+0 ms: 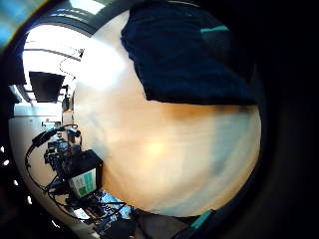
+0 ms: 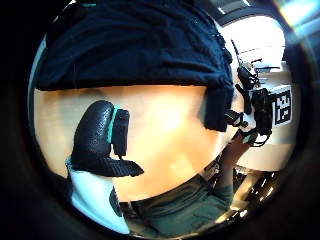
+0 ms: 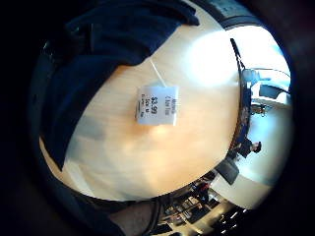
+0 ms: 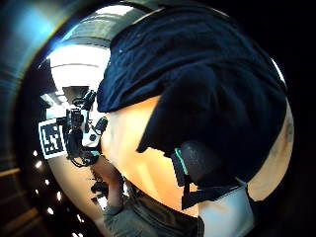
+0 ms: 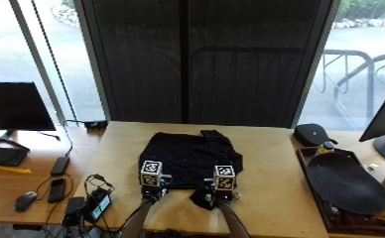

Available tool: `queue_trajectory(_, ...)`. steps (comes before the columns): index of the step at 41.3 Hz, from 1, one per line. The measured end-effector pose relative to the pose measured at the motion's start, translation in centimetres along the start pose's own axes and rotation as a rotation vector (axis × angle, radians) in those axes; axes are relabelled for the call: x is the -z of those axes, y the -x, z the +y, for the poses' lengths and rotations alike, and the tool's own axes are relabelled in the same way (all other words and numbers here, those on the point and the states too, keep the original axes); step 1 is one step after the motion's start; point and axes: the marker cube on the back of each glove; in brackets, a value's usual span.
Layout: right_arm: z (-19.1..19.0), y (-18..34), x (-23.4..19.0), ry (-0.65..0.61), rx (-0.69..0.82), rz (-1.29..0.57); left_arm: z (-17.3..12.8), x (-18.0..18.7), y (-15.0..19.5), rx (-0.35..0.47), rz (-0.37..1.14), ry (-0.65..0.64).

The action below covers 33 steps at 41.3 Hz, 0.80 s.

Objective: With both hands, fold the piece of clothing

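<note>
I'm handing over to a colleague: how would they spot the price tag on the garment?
Start at the wooden table by the dark window, where a dark garment lies spread in the middle. In the right little finger side palm view, a thin string runs from the garment's edge to a small white price tag lying on bare wood. It is the only white printed card beside the cloth.

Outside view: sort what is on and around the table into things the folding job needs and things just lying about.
Belongs to the job:
- dark garment spread on the table
- white price tag attached to it
- left hand
- right hand

Just lying about:
- monitor
- keyboard
- mouse
- dark oval dish
- black case
</note>
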Motion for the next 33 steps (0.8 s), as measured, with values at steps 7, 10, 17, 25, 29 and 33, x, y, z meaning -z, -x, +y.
queue_trajectory(7, -0.9, -0.8, -1.3, 0.043, -0.055, 0.023, -0.4, -1.3, 0.3, 0.019, -0.038, 0.108)
queue_trajectory(10, -1.3, -0.8, -1.2, 0.022, -0.053, 0.030, -0.9, -1.5, 0.4, 0.014, -0.042, 0.083)
queue_trajectory(17, -1.6, -1.0, -0.8, -0.030, -0.066, 0.082, -2.1, -1.3, 0.7, 0.036, -0.134, -0.083)
queue_trajectory(25, -3.5, -1.2, 0.0, -0.327, -0.032, 0.225, -3.5, -1.0, 0.1, 0.012, -0.216, -0.301)
queue_trajectory(29, -4.8, -1.1, 0.5, -0.506, 0.023, 0.320, -4.4, -0.4, -0.2, 0.017, -0.225, -0.437)
queue_trajectory(33, -5.9, -1.5, -0.7, -0.534, 0.043, 0.380, -5.1, 0.2, -0.3, 0.010, -0.219, -0.526)
